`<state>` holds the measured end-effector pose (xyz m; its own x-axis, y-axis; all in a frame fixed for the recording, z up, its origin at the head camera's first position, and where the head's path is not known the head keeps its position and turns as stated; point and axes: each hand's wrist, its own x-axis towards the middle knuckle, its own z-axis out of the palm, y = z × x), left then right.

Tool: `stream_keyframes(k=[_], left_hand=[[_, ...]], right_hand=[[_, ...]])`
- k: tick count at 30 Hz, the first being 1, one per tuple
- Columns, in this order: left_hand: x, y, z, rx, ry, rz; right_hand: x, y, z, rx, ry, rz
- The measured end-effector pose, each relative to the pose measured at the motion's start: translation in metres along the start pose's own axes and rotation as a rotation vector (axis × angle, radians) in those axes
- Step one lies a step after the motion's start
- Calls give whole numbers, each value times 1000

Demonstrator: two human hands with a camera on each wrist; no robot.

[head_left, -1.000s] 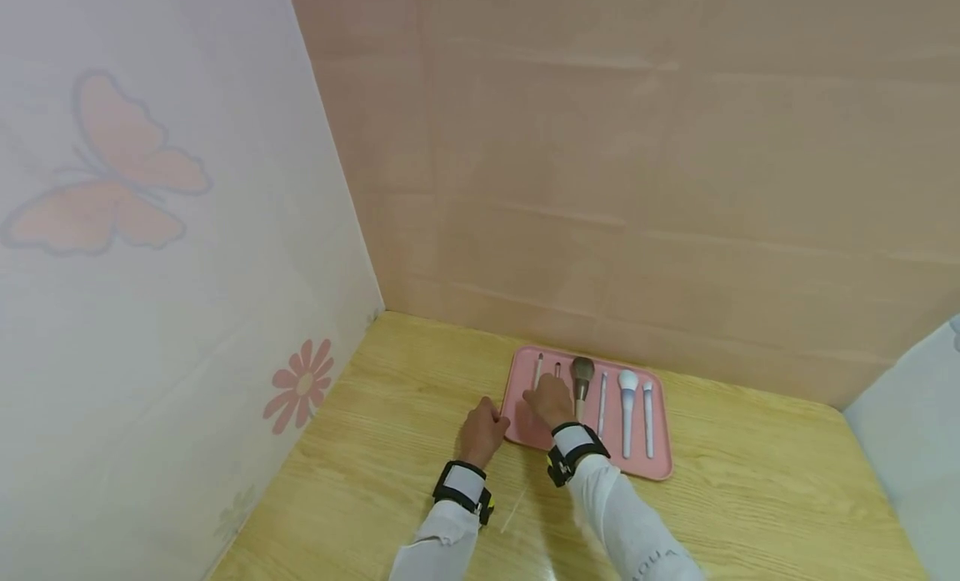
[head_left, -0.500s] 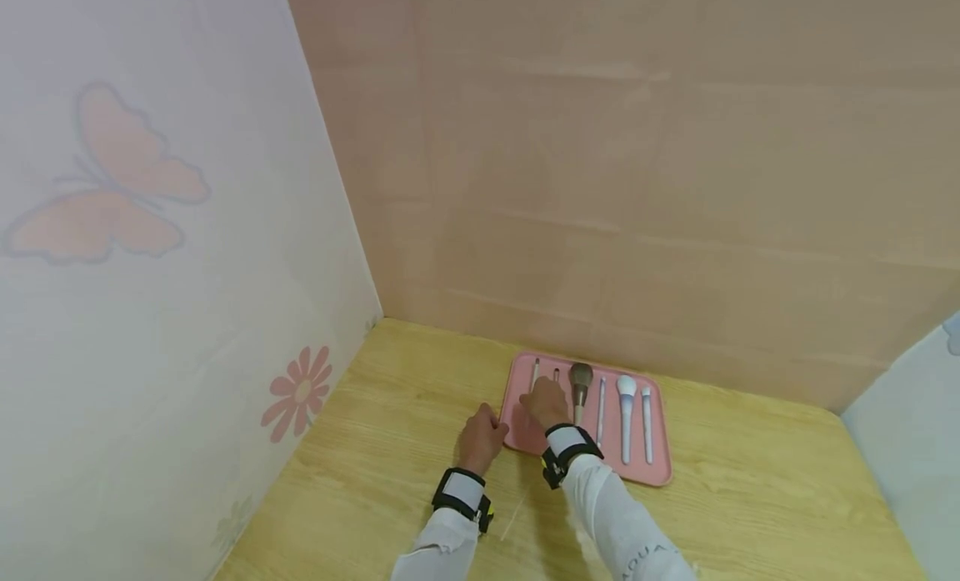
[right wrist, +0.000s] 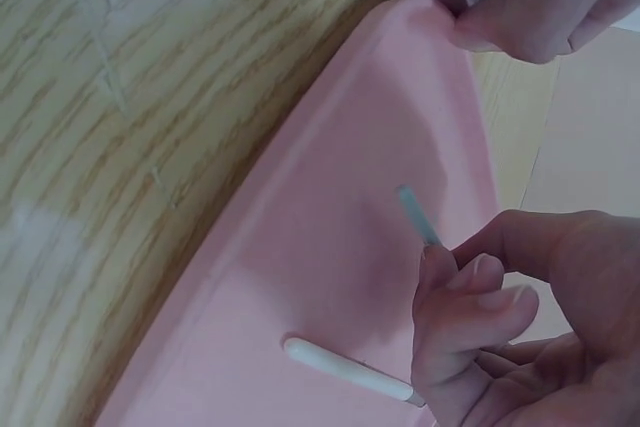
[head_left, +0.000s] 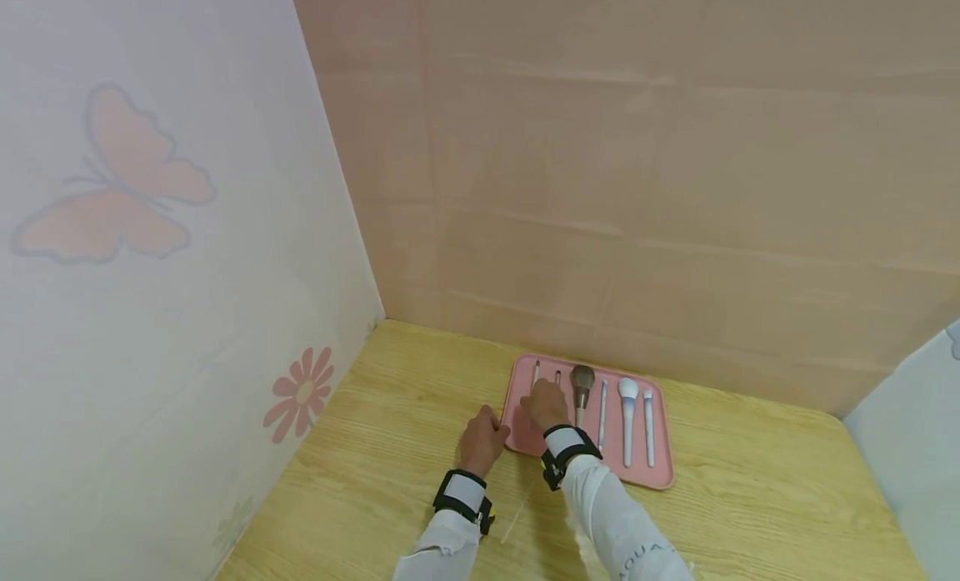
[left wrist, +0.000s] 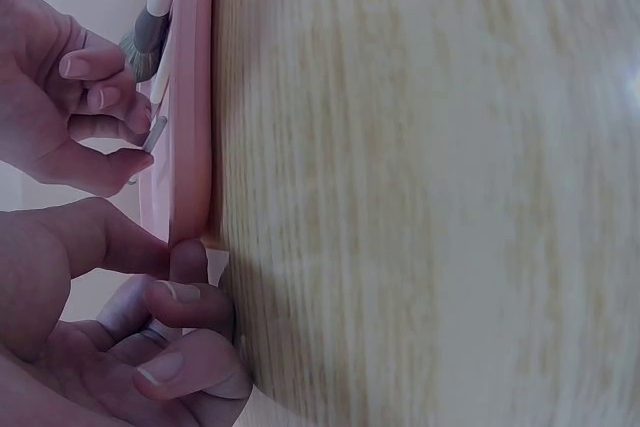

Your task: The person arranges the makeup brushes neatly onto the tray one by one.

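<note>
A pink tray [head_left: 517, 398] carries several makeup brushes in a row. With thumb and fingers, my left hand [head_left: 482, 442] pinches its near left corner, as the left wrist view also shows. My right hand [head_left: 547, 404] is over the tray's left part and pinches the light-coloured handle of a thin makeup brush [right wrist: 412, 209]. Beside that hand lies another brush with a white handle [right wrist: 345, 367]. To its right are a large brown brush [head_left: 582, 379], a thin white brush [head_left: 602, 410], a fluffy white brush [head_left: 628, 418] and a slimmer one [head_left: 648, 431].
The tray lies on a wood-grain table [head_left: 750, 481], close to the beige back wall [head_left: 637, 189]. A white wall [head_left: 225, 231] with a butterfly and flowers stands at the left. Another pale wall [head_left: 915, 423] borders the right side.
My right hand has shifted slightly left over the tray. The left hand keeps its place at the corner, and the head view has moved a little.
</note>
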<state>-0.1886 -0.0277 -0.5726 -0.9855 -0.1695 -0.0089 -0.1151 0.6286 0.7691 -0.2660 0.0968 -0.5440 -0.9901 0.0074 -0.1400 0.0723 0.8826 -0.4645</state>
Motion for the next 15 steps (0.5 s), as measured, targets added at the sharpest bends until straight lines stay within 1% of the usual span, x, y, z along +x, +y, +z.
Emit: stream_keyframes(k=[2, 6, 10, 12, 15], left_hand=[[0, 0, 0, -3, -3, -2], [2, -1, 1, -3, -33, -39], [4, -3, 3, 15, -30, -40], [4, -4, 4, 24, -19, -30], [5, -4, 4, 19, -18, -30]], right_hand=[[0, 0, 1, -7, -1, -6], [0, 0, 3, -18, -10, -11], [0, 1, 6, -37, -11, 1], [0, 1, 7, -30, -15, 18], [1, 2, 8, -24, -16, 21]])
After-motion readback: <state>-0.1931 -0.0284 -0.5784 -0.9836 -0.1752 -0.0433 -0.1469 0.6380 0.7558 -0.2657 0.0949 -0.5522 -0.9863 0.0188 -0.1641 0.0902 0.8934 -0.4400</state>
